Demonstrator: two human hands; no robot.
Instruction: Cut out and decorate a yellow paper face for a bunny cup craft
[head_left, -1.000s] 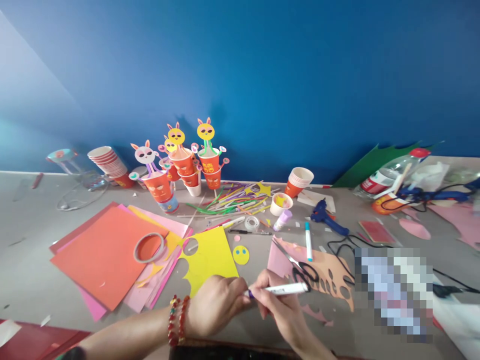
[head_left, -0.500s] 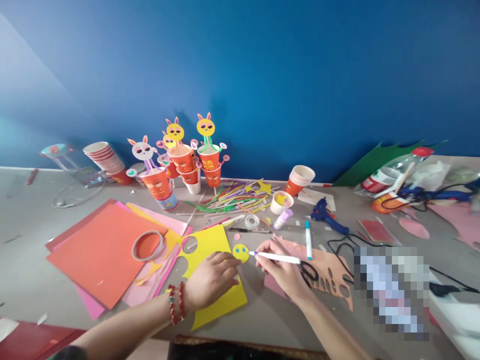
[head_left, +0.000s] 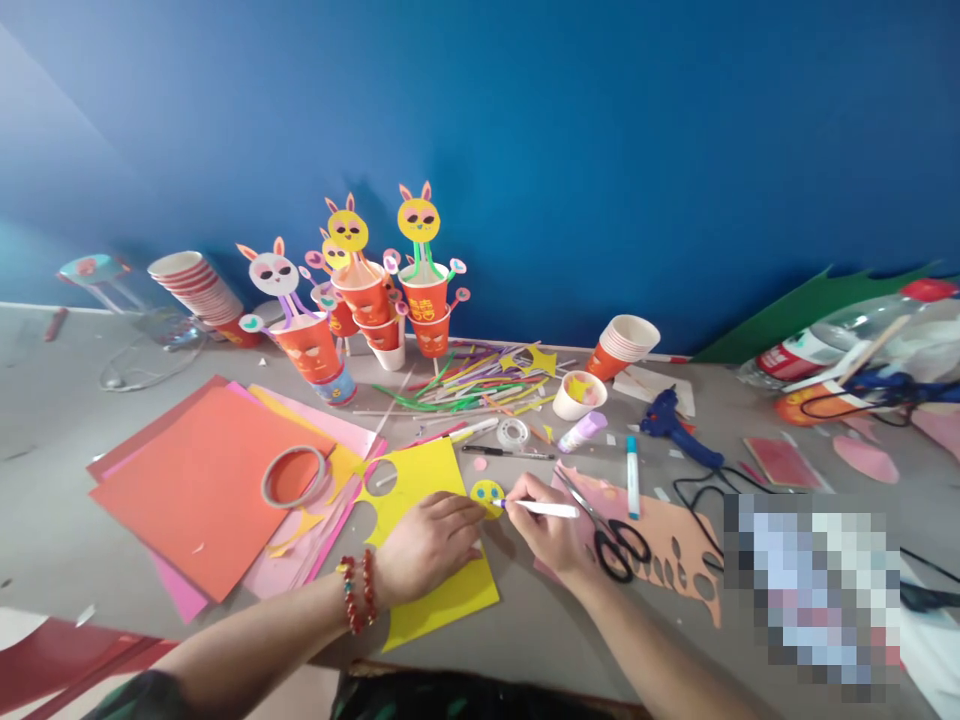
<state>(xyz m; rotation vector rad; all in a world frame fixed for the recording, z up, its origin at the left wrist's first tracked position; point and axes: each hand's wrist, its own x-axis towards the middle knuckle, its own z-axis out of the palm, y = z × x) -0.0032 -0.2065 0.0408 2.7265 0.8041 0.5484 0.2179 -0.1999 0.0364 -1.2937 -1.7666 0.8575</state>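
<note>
A small yellow paper disc (head_left: pixel 486 486) with two blue eye spots lies on the grey table between my hands. My right hand (head_left: pixel 547 535) grips a white marker (head_left: pixel 551 510), its purple tip at the disc's right side. My left hand (head_left: pixel 433 545) lies flat, fingers stretched, over a yellow paper sheet (head_left: pixel 431 615) with round cut-outs; its fingertips reach the disc's lower left edge. Just right of my right hand, black-handled scissors (head_left: pixel 616 548) rest on peach paper (head_left: pixel 686 535) full of cut holes. A blue-capped marker (head_left: pixel 633 480) lies beyond them.
Paper cups with rabbit faces (head_left: pixel 307 350) stand at the back left, beside coloured pipe cleaners (head_left: pixel 465 385). A tape roll (head_left: pixel 294 477) sits on stacked coloured paper (head_left: pixel 202 480). A blue glue gun (head_left: pixel 679 430), its cord and a bottle (head_left: pixel 810 345) occupy the right.
My right hand has brought the marker left and down onto the disc, uncovering the scissors. My left hand stays on the yellow sheet. The view has shifted slightly.
</note>
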